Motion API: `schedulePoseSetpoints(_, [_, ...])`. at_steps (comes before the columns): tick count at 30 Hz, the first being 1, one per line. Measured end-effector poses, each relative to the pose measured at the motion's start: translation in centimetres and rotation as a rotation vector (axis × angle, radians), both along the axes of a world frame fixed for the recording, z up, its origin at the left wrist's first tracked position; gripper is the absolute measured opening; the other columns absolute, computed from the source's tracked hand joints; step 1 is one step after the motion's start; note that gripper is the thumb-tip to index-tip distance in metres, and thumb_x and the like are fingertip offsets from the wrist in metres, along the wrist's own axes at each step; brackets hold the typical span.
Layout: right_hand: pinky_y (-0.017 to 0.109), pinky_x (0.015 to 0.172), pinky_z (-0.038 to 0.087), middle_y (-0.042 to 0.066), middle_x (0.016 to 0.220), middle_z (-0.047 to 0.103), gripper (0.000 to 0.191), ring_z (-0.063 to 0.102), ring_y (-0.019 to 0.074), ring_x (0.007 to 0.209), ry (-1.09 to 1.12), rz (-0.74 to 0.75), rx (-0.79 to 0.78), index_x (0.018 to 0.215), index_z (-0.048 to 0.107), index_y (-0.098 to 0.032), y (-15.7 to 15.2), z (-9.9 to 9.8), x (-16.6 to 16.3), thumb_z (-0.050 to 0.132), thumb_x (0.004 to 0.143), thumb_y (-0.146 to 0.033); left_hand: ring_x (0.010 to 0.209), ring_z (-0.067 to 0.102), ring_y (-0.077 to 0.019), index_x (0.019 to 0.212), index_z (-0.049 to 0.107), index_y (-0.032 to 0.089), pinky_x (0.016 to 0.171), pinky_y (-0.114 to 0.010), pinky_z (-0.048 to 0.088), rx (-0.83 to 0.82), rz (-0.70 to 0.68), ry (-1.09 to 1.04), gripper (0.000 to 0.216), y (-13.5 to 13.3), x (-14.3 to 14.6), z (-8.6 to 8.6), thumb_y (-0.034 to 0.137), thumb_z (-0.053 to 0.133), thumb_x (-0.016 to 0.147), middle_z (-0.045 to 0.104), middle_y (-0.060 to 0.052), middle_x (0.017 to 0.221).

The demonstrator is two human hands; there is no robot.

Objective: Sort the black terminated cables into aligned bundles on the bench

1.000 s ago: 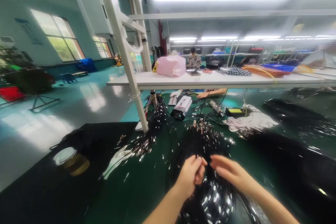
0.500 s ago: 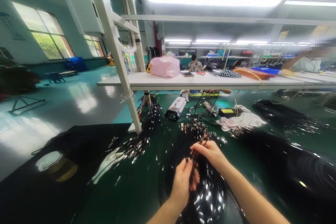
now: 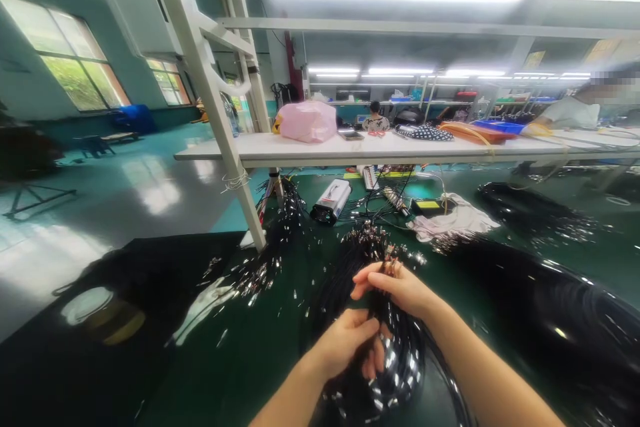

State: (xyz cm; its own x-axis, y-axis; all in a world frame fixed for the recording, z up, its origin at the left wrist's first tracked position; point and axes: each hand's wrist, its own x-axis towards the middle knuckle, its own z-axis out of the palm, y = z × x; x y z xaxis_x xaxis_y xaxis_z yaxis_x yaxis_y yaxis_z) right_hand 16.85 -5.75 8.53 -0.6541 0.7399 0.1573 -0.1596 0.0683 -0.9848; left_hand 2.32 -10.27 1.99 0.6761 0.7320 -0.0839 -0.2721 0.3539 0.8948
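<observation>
A thick bundle of thin black cables [image 3: 380,353] with small metal connector ends lies on the dark green bench [image 3: 260,347] in front of me. My right hand [image 3: 395,287] pinches a few of the cables near their metal tips [image 3: 393,267], a little above the bundle. My left hand [image 3: 347,343] is closed around the same strands lower down, closer to me. Both forearms reach in from the bottom edge.
More black cable bundles lie at right [image 3: 545,287] and left [image 3: 280,240]. A white frame post [image 3: 220,127] holds a shelf [image 3: 400,147] with a pink bag [image 3: 307,121]. A silver device [image 3: 331,200] and white cloth [image 3: 450,220] lie behind. Another person sits far right.
My hands have drawn apart along the strands: the right hand stays up by the connector tips, the left has slid down toward me. The view has shifted slightly.
</observation>
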Motion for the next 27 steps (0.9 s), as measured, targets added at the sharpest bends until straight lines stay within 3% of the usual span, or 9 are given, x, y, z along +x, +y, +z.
schedulePoseSetpoints(3, [0.040,0.083,0.045,0.008,0.097,0.065,0.029,0.061,0.0214,0.088,-0.171,0.052,-0.012,0.094,0.063,-0.015,-0.5,0.7,-0.6,0.051,0.080,-0.038,0.049,0.056,-0.0127,0.084,0.056,0.009,0.049,-0.023,0.043,0.109,0.142,-0.011,0.028,0.6,-0.2,1.6,0.035,0.055,0.076,0.060,-0.007,0.061])
schedulePoseSetpoints(6, [0.041,0.084,0.045,0.008,0.111,0.059,0.040,0.057,0.0230,0.099,-0.246,0.084,0.007,0.114,0.053,-0.021,-0.4,1.9,-0.6,0.052,0.078,-0.040,0.042,0.049,-0.0087,0.084,0.057,0.010,0.043,-0.020,0.037,0.223,0.212,0.007,0.027,1.3,-0.1,3.4,0.036,0.054,0.077,0.055,-0.002,0.057])
schedulePoseSetpoints(11, [0.039,0.096,0.033,0.003,0.130,0.043,0.051,0.039,0.0211,0.118,-0.099,-0.175,0.353,0.127,0.038,-0.028,1.4,5.0,0.0,0.048,0.080,-0.043,0.033,0.036,-0.0042,0.083,0.057,0.011,0.034,-0.018,0.024,0.223,0.173,0.067,0.028,1.9,0.3,4.0,0.037,0.049,0.080,0.047,0.002,0.050])
schedulePoseSetpoints(13, [0.037,0.095,0.034,0.002,0.122,0.052,0.041,0.043,0.0210,0.115,-0.283,-0.173,0.456,0.118,0.050,-0.025,1.7,5.9,-0.3,0.045,0.082,-0.043,0.034,0.037,-0.0046,0.082,0.056,0.011,0.034,-0.018,0.024,0.226,0.193,0.072,0.027,2.1,0.4,3.9,0.037,0.047,0.081,0.047,0.002,0.050])
schedulePoseSetpoints(15, [0.033,0.083,0.042,0.002,0.093,0.066,0.034,0.057,0.0204,0.093,-0.509,-0.100,0.512,0.095,0.065,-0.020,1.6,6.4,-1.2,0.044,0.082,-0.043,0.034,0.040,-0.0056,0.078,0.054,0.011,0.035,-0.018,0.027,0.253,0.243,0.067,0.026,2.4,0.4,4.0,0.036,0.048,0.080,0.048,0.002,0.050])
schedulePoseSetpoints(19, [0.022,0.048,0.040,-0.003,0.050,0.058,0.036,0.049,0.0085,0.042,-0.685,-0.060,0.593,0.062,0.067,-0.016,1.4,6.6,-4.0,0.047,0.080,-0.041,0.039,0.046,-0.0089,0.075,0.053,0.011,0.041,-0.021,0.035,0.294,0.279,0.044,0.026,2.7,-0.2,4.5,0.037,0.049,0.080,0.051,0.000,0.050])
schedulePoseSetpoints(23, [0.020,0.051,0.040,-0.003,0.066,0.063,0.028,0.054,0.0097,0.054,-0.525,-0.063,0.588,0.084,0.067,-0.018,3.1,5.2,-6.4,0.050,0.078,-0.039,0.036,0.043,-0.0072,0.076,0.053,0.011,0.036,-0.018,0.032,0.175,0.334,-0.017,0.022,3.0,-2.2,3.6,0.033,0.052,0.079,0.047,0.002,0.048])
schedulePoseSetpoints(25, [0.021,0.060,0.043,0.000,0.085,0.064,0.035,0.057,0.0116,0.071,-0.452,-0.135,0.520,0.100,0.060,-0.016,4.1,2.7,-7.1,0.037,0.085,-0.037,0.031,0.032,-0.0025,0.075,0.051,0.012,0.031,-0.014,0.021,0.032,0.507,-0.124,0.017,3.3,-4.3,2.5,0.028,0.053,0.079,0.039,0.006,0.047])
schedulePoseSetpoints(27, [0.023,0.065,0.042,0.004,0.090,0.062,0.039,0.056,0.0123,0.078,-0.590,-0.205,0.473,0.097,0.059,-0.014,4.2,-1.2,-7.4,0.026,0.089,-0.032,0.031,0.024,-0.0004,0.074,0.050,0.012,0.031,-0.012,0.015,-0.151,0.746,-0.268,0.013,3.5,-6.9,0.9,0.022,0.048,0.082,0.033,0.007,0.047])
